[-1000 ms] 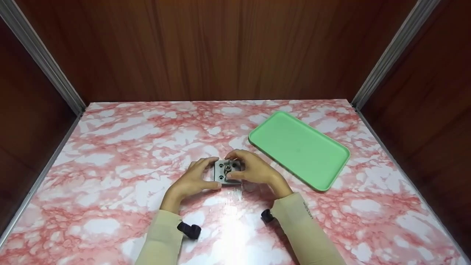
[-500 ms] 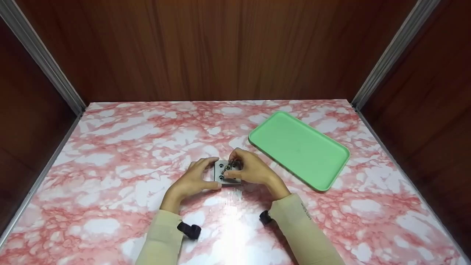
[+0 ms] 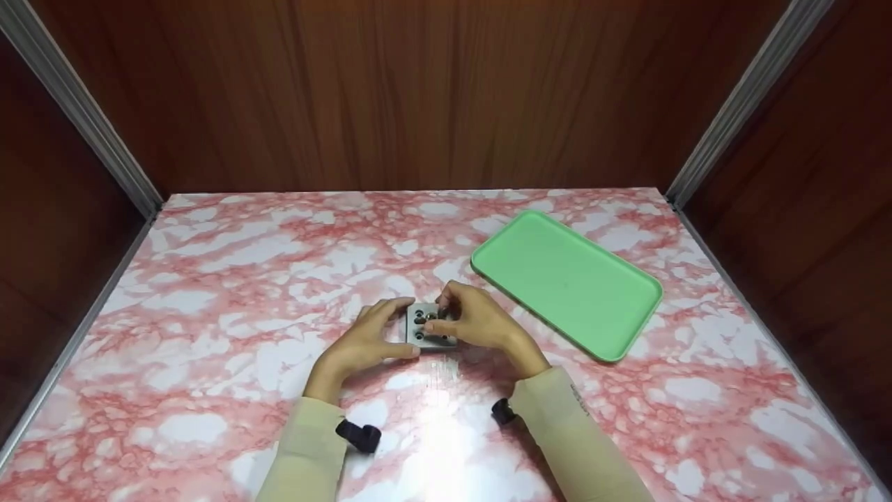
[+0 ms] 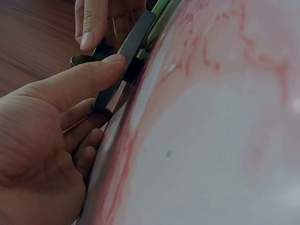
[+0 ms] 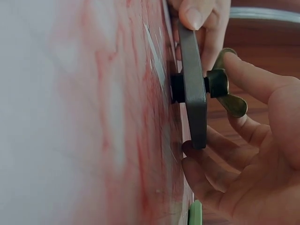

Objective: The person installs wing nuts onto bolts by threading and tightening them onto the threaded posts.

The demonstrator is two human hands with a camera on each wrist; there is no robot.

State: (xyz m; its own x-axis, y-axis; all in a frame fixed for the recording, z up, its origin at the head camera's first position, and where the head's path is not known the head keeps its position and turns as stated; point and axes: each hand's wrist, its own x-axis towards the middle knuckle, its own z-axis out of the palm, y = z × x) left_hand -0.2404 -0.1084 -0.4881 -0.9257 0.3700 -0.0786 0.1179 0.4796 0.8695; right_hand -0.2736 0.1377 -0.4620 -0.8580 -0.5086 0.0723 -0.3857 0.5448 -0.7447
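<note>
Red marbled tabletop (image 3: pixel 279 258), brown panel (image 3: pixel 418 97) behind, lies under a grey plate (image 5: pixel 193 84).

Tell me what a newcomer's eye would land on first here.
Most likely the bright green tray, lying angled on the right side of the red-and-white marbled tabletop. Next, near the middle, comes the gray plate, with the person's left grip holding its left side and the right grip pinching the wing nut on top.
</note>
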